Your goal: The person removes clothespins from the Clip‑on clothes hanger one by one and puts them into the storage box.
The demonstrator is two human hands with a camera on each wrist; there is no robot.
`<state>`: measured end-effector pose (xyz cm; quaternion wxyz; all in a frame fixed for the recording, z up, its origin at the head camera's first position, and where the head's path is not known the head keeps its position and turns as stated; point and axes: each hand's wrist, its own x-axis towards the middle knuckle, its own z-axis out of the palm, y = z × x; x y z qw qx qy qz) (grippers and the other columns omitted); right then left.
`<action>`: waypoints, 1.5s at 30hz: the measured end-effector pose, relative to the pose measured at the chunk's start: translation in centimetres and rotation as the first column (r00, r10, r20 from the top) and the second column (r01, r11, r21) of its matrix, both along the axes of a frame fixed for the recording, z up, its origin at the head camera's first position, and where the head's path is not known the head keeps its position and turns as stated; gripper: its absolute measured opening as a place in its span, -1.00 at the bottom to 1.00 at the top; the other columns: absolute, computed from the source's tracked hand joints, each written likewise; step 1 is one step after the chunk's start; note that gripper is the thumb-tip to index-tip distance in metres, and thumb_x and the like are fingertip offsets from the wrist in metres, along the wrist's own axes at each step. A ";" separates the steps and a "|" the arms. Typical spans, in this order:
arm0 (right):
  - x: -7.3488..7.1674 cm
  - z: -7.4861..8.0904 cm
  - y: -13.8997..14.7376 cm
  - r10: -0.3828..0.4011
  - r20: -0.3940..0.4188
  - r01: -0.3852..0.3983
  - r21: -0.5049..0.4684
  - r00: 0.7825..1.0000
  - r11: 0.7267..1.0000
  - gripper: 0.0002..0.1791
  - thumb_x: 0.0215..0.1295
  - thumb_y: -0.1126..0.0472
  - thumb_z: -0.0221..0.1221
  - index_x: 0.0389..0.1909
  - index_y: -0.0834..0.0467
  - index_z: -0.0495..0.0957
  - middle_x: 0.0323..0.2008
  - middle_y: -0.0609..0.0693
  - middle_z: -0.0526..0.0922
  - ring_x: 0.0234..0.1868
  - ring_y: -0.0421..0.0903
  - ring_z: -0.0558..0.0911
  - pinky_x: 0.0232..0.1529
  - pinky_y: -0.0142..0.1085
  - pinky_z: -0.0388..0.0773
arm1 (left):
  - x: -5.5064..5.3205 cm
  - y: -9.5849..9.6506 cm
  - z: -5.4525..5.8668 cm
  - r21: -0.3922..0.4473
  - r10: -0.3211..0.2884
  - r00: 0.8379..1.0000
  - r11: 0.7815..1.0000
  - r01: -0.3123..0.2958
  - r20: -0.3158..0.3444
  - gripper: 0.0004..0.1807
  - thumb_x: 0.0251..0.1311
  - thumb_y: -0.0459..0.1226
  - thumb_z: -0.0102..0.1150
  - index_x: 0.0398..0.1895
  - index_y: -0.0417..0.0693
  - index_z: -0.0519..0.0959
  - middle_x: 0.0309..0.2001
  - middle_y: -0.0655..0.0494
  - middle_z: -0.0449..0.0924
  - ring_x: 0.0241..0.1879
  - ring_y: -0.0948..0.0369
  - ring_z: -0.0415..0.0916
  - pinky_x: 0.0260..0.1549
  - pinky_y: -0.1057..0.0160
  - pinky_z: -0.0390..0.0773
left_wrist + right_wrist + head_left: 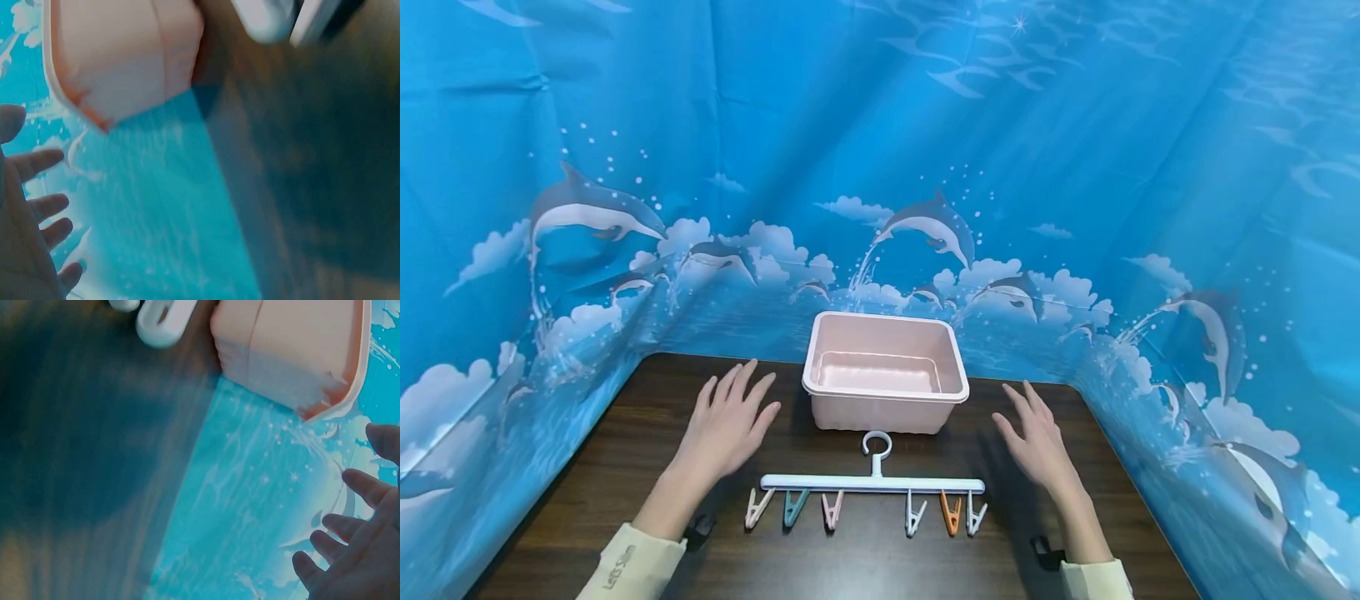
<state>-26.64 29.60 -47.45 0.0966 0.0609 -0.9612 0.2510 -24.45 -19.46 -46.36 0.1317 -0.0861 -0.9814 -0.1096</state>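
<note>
With the hanger (872,483) taken as the clock's centre, one pale sleeve (632,562) is seen near eight o'clock and another near four, both at the near edge of the view. Six clips (831,524) are lined up against the six o'clock side of the bar; from nine towards three, they are coloured cream, teal, pink, white, orange and white. The hanger itself is laid on the dark table (587,471), its hook (890,446) pointed at twelve. The left hand (722,429) is held between nine and ten o'clock, fingers extended and spread, with nothing gripped. The right hand (1036,442) is held between two and three, its fingers likewise extended and its grasp unfilled. At twelve, just beyond the hook, the pink bin (880,414) is stood upright, touched by neither hand. Farthest off, the scene is backed by a blue cloth (850,100) printed with dolphins and clouds.
</note>
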 end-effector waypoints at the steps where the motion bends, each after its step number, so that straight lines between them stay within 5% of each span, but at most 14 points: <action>1: 0.3 -0.1 -0.1 0.002 -0.002 -0.002 -0.006 1.000 1.000 -0.30 0.69 -0.13 0.07 0.67 0.07 0.23 0.73 0.35 -0.06 0.68 0.49 0.00 0.45 0.61 0.03 | 0.4 0.3 -0.4 0.011 -0.007 1.000 1.000 0.007 0.001 -0.36 0.67 0.09 -0.07 0.65 0.03 0.33 0.71 -0.23 0.05 0.68 -0.27 -0.03 0.59 -0.43 -0.08; 7: 1.9 -0.9 -0.3 0.009 0.050 -0.009 -0.009 0.999 1.000 -0.35 0.66 -0.15 0.12 0.59 0.08 0.38 0.72 0.35 -0.03 0.68 0.48 0.01 0.46 0.60 0.04 | 2.5 2.2 -2.3 0.049 -0.053 0.998 0.997 0.052 0.032 -0.38 0.68 0.13 -0.12 0.62 0.08 0.38 0.69 -0.20 0.12 0.65 -0.25 0.08 0.55 -0.43 0.03; 13: 3.2 -1.5 -0.3 0.026 0.085 -0.025 -0.004 0.996 1.000 -0.40 0.64 -0.13 0.16 0.51 0.09 0.48 0.69 0.33 0.13 0.66 0.45 0.12 0.46 0.59 0.04 | 3.3 3.0 -3.4 0.049 -0.081 0.992 0.996 0.076 0.100 -0.39 0.62 0.14 0.02 0.58 0.12 0.44 0.59 -0.18 0.34 0.56 -0.22 0.29 0.53 -0.47 0.06; 20: 4.2 -2.7 -1.1 0.077 0.173 -0.067 -0.061 0.982 0.996 -0.44 0.57 -0.10 0.25 0.44 0.06 0.56 0.65 0.27 0.27 0.63 0.42 0.24 0.45 0.54 0.16 | 3.4 4.1 -4.3 0.054 -0.141 0.965 0.990 0.132 0.220 -0.46 0.53 0.09 0.23 0.46 0.18 0.57 0.29 0.04 0.69 0.33 -0.02 0.60 0.47 -0.42 0.22; 27: 4.5 -3.9 -2.2 0.093 0.207 -0.070 -0.115 0.974 0.991 -0.53 0.51 0.04 0.35 0.34 0.08 0.63 0.52 0.20 0.47 0.55 0.32 0.42 0.44 0.39 0.35 | 3.5 5.3 -5.5 0.074 -0.125 0.953 0.991 0.109 0.275 -0.50 0.53 0.13 0.21 0.39 0.20 0.63 0.25 0.11 0.71 0.28 0.04 0.62 0.31 -0.29 0.36; 32: 4.6 -4.7 -2.6 0.103 0.253 -0.075 -0.117 0.962 0.990 -0.70 0.45 0.09 0.40 0.13 0.03 0.73 0.22 0.03 0.66 0.28 0.10 0.64 0.31 0.24 0.53 | 3.6 5.3 -5.8 0.072 -0.150 0.942 0.988 0.135 0.301 -0.68 0.50 0.01 0.31 0.21 0.26 0.75 0.04 0.23 0.73 0.09 0.14 0.65 0.35 -0.29 0.33; 37: 4.6 -5.3 -3.1 0.128 0.310 -0.095 -0.119 0.942 0.988 -0.78 0.39 0.09 0.45 -0.01 0.00 0.75 0.06 -0.01 0.67 0.07 -0.03 0.64 0.14 0.14 0.61 | 3.5 5.2 -5.9 0.083 -0.159 0.933 0.987 0.139 0.323 -0.76 0.47 -0.06 0.35 0.11 0.26 0.80 -0.06 0.27 0.72 0.01 0.17 0.65 0.40 -0.34 0.28; 45: 4.1 -5.8 -3.4 0.144 0.342 -0.109 -0.120 0.928 0.987 -0.80 0.41 0.11 0.44 -0.01 0.00 0.75 0.08 0.02 0.67 0.10 0.00 0.62 0.18 0.18 0.60 | 3.4 5.3 -6.2 0.079 -0.142 0.927 0.989 0.121 0.348 -0.71 0.48 -0.08 0.34 0.19 0.16 0.76 -0.04 0.22 0.72 0.02 0.14 0.66 0.43 -0.39 0.22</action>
